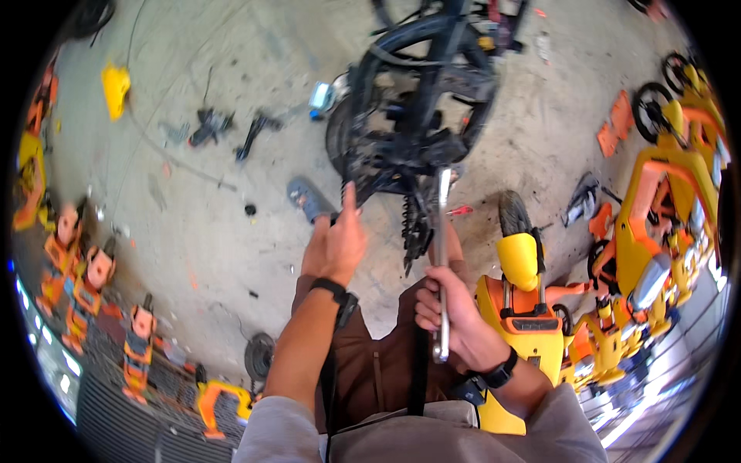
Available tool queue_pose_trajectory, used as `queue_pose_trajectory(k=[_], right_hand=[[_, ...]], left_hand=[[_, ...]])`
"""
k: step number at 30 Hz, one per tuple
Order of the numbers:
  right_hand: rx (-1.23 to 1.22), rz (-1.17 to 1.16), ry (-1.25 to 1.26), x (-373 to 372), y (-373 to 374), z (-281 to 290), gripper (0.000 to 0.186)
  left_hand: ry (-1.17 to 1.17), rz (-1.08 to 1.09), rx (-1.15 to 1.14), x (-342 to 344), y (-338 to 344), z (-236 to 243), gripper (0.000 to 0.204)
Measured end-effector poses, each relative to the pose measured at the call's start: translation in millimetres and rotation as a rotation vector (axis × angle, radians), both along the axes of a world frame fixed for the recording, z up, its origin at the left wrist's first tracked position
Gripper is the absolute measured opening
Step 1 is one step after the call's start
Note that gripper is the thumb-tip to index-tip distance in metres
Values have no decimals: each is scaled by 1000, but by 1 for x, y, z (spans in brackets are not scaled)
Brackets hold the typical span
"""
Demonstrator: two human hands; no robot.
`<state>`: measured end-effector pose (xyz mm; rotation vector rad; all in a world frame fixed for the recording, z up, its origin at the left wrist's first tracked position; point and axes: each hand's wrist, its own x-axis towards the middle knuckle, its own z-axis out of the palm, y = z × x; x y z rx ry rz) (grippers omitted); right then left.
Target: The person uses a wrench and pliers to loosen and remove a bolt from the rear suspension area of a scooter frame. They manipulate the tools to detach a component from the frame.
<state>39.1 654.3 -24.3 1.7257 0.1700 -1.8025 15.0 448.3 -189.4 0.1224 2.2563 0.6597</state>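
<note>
Wrench (441, 239) points lengthwise from the right hand (451, 312), grip wrapped around its near part, toward the black frame (432, 100); left hand (344, 245) extends a finger, its hold unclear.

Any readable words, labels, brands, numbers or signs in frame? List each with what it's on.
None readable.
Wrench in right hand: no legible marking.
Yellow bodywork by the right forearm: small mark, too small to read.
Pale blue item: too blurred.
</note>
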Motion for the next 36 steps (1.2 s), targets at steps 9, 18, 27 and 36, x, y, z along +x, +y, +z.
queue_pose_trajectory(k=[9,18,27,36], right_hand=[[171,-256,218,57,-27,-57,30],[273,-478,311,-2,-69,-115,29],[399,-250,345,39,-42,-78,18],[132,45,196,96,-7,8,29]], left_hand=[[121,-203,256,11,-6,33,70],[247,-627,371,-16,-50,65,66],[426,-644,331,-27,-65,39,59],[59,-8,108,-4,-73,39,40]])
